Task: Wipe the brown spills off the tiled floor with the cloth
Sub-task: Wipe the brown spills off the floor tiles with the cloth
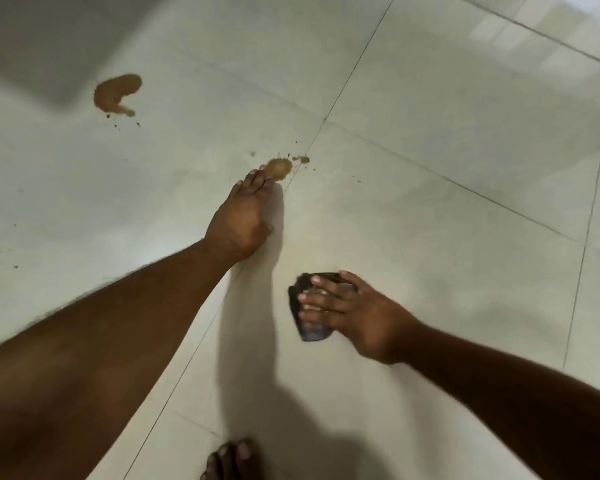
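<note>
on pale tiled floor (pixel 430 209), brown spills (pixel 116 94)

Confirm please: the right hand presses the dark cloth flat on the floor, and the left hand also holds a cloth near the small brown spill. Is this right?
Not quite. In the head view the left hand holds nothing; its bare fingers rest on the tiled floor beside the small brown spill. The right hand does press the dark cloth flat.
</note>
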